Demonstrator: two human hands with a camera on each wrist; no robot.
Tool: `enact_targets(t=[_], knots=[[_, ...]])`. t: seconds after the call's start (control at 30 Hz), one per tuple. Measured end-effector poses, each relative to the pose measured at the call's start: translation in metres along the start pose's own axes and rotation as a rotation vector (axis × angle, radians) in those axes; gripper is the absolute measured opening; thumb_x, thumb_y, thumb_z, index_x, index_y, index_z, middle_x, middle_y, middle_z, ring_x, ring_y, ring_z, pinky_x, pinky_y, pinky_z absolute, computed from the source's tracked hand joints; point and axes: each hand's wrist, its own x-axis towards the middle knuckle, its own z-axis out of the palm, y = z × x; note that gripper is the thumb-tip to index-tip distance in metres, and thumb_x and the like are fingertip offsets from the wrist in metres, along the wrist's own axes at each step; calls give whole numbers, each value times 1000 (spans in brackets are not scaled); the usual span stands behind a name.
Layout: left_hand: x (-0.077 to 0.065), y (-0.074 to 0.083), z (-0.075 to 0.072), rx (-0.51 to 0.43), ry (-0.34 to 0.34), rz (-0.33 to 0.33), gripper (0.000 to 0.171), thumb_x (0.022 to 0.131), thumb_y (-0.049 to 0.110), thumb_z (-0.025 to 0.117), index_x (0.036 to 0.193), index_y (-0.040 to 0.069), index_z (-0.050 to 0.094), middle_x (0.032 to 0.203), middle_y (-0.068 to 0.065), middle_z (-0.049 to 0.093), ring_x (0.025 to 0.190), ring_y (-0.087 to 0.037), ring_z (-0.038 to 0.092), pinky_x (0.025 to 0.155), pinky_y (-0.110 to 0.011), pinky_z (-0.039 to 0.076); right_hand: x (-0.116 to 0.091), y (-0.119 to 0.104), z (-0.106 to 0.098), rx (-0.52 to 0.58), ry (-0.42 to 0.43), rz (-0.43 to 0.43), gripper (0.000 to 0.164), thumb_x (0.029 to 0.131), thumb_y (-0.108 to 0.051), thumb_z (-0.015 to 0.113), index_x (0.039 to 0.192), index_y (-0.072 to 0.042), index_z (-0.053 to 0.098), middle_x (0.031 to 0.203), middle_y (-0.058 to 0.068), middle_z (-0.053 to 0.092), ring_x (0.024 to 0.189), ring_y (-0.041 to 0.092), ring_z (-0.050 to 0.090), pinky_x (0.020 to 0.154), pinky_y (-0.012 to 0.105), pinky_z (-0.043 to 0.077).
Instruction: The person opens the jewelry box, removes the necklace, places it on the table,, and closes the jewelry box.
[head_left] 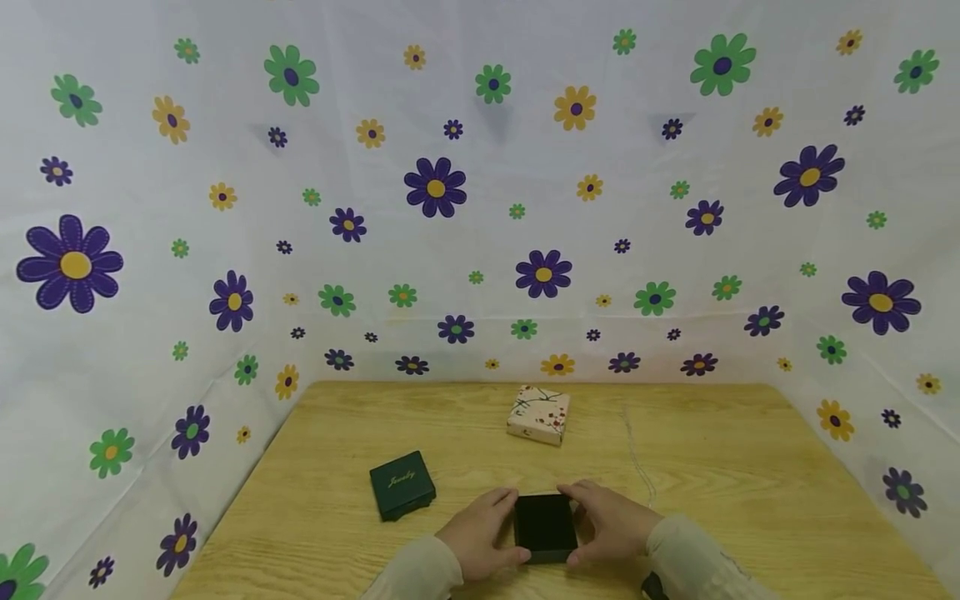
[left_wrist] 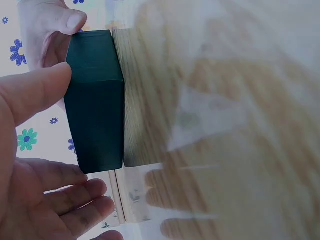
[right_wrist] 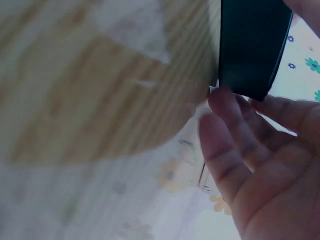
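Observation:
A dark green box base point(head_left: 546, 527), its inside black, rests on the wooden table between the two hands. My left hand point(head_left: 486, 537) holds its left side, thumb at the near corner and index finger at the far one. On the opposite side, my right hand point(head_left: 611, 523) grips it in the same way. The green side of the base point(left_wrist: 96, 120) shows large in the left wrist view, and part of it point(right_wrist: 254, 47) in the right wrist view. A green lid point(head_left: 402, 483) with gold "Jewelry" lettering lies to the left.
Farther back on the table point(head_left: 450, 408) sits a pale box point(head_left: 538, 414) with a branch and red flower print. A thin silver chain point(head_left: 637, 462) lies stretched out beyond the right hand. White cloth point(head_left: 495, 242) with printed flowers surrounds the table's back and sides.

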Motion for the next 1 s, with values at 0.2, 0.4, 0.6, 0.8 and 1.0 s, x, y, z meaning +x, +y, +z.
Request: enact_targets(t=[0.2,0.4,0.6,0.8,1.0], knots=[[0,1,-2,5,-7,4,85,87,57,63,150,8,33,150,-8,36,136,-25,37,107,-44,36,-2,2,2,-5,16,28,99,73,-52,79,144,0,36,134,9,49,120,25,50,98,48,42],[1,2,-6,19,-3,9,85,86,56,64,150,9,33,149,-8,37,135,-25,37,107,-44,36,-2,4,1,20,37,26,90,73,-49,80,140,-3,42,133,9,50,119,25,50,99,46,42],[0,0,-6,57,-4,6,86,85,58,64,150,11,35,148,-5,39,134,-23,39,106,-43,37,-4,4,3,61,42,18,86,74,-45,81,138,-2,43,133,9,50,118,28,50,99,48,41],[-5,-6,-16,77,29,-6,81,87,56,63,149,10,36,147,-7,40,133,-26,40,104,-45,38,-5,5,5,65,38,21,87,75,-44,81,140,-1,41,134,10,48,119,29,49,99,47,41],[-14,-31,-36,96,84,-54,83,87,52,66,148,6,35,146,-13,40,132,-34,40,103,-53,38,-3,6,6,57,38,23,87,75,-45,81,140,-2,41,134,8,48,119,27,49,99,46,41]])
